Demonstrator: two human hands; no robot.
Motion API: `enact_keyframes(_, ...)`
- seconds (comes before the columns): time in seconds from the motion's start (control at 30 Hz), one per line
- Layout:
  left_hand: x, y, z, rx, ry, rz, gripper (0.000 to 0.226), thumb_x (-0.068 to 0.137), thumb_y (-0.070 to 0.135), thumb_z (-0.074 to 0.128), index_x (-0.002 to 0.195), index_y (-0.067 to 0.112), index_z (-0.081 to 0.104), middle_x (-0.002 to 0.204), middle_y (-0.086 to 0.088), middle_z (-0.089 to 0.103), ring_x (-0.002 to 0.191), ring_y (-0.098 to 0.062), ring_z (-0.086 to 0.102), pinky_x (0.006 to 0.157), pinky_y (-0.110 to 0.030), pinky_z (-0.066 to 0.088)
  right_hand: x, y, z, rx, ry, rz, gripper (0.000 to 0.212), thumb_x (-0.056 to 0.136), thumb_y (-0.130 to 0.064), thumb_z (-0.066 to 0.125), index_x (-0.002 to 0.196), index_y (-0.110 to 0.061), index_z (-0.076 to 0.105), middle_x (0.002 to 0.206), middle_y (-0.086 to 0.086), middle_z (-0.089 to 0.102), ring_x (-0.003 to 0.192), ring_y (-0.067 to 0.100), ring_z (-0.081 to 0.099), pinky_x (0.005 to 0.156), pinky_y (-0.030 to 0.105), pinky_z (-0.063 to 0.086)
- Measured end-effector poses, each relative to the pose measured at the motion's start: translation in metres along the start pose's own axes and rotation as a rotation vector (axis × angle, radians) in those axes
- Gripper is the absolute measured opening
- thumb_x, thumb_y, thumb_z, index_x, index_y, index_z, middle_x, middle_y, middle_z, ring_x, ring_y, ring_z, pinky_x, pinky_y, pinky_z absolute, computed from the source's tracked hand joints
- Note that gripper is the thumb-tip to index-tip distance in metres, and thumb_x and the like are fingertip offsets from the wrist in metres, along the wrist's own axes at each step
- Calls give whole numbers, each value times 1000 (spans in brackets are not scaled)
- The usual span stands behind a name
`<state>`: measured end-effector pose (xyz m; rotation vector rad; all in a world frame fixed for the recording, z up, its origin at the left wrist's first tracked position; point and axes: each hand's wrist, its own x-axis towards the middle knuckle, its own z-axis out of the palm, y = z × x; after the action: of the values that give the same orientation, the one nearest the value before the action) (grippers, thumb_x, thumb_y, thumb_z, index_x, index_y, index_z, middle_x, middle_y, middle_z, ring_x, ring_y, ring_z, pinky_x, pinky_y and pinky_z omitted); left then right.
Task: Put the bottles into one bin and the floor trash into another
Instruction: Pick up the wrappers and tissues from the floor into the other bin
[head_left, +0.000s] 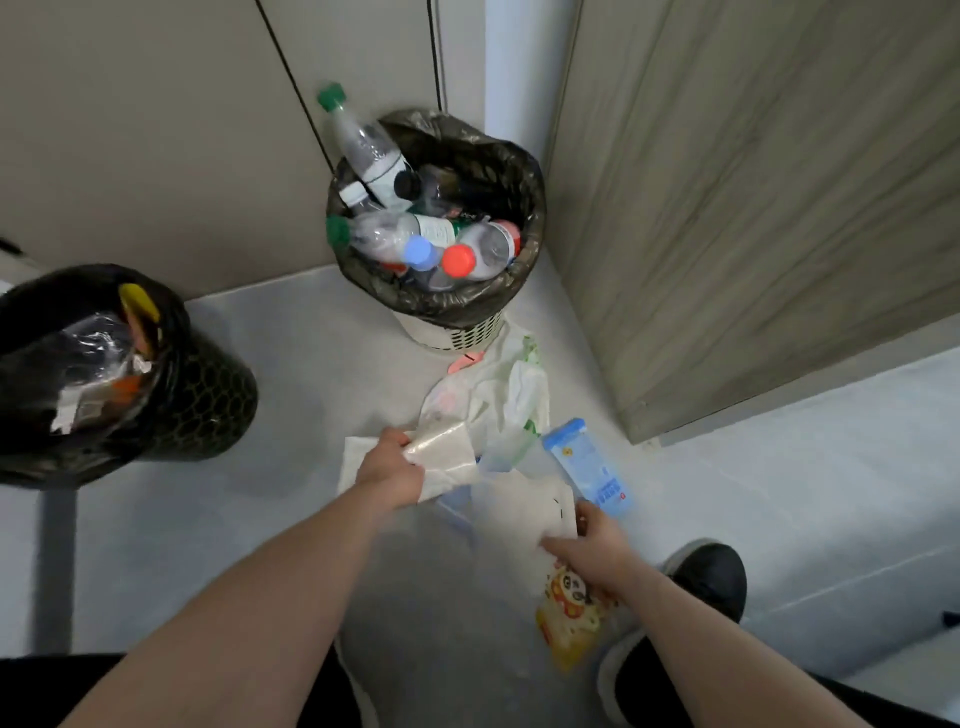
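A white mesh bin (467, 332) with a dark liner stands in the corner, filled with several plastic bottles (415, 239). A black mesh bin (208, 395) at the left holds wrappers and crumpled plastic. Loose trash lies on the floor between them: a white plastic bag (498, 395), a blue wet-wipe pack (589, 467) and a yellow snack wrapper (569, 618). My left hand (389, 467) grips a translucent plastic wrapper (447, 457) over a white tissue. My right hand (592, 551) pinches a sheet of white paper (519, 509) lying on the floor.
A wooden cabinet panel (753, 208) rises at the right, and a beige wall (156, 130) stands behind the bins. My black shoe (711, 577) stands by the yellow wrapper. Grey floor stretches to the left and lower right.
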<state>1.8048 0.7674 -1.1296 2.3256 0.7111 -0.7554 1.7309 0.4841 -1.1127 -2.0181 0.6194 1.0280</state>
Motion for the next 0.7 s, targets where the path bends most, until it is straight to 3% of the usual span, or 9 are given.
enact_keyframes(0.2, -68, 16, -95, -29, 32, 101, 41, 85, 12, 62, 122, 20, 47, 113, -8, 62, 103, -31, 63, 83, -32, 53, -79, -67, -37, -113, 89, -112, 31, 75, -25, 80, 102, -21, 64, 98, 1, 74, 88, 17, 70, 86, 36, 58)
enact_keyframes(0.33, -128, 9, -169, -122, 179, 136, 42, 89, 13, 61, 127, 21, 45, 111, -6, 58, 93, -27, 58, 74, -29, 43, -142, -130, -64, -247, 221, -233, 37, 75, -31, 83, 104, -19, 65, 99, 1, 73, 87, 19, 67, 77, 29, 52)
enact_keyframes(0.47, -181, -17, -228, -174, 301, 155, 48, 91, 16, 63, 136, 16, 46, 126, -12, 60, 116, -33, 59, 82, -26, 39, -200, -194, -65, -280, 343, -368, 38, 74, -34, 84, 103, -18, 64, 102, 3, 71, 94, 23, 66, 78, 28, 49)
enact_keyframes(0.57, -213, -42, -263, -168, 342, 156, 54, 92, 18, 63, 141, 16, 41, 133, -13, 56, 120, -33, 57, 90, -30, 42, -227, -228, -48, -228, 347, -463, 34, 74, -31, 82, 98, -22, 61, 99, 2, 71, 96, 24, 67, 84, 33, 54)
enact_keyframes(0.7, -244, -89, -297, -148, 398, 78, 52, 91, 21, 63, 136, 17, 39, 122, -12, 57, 103, -29, 55, 90, -34, 46, -232, -251, -10, -136, 246, -508, 39, 68, -34, 83, 100, -17, 69, 95, 1, 73, 91, 22, 70, 89, 40, 57)
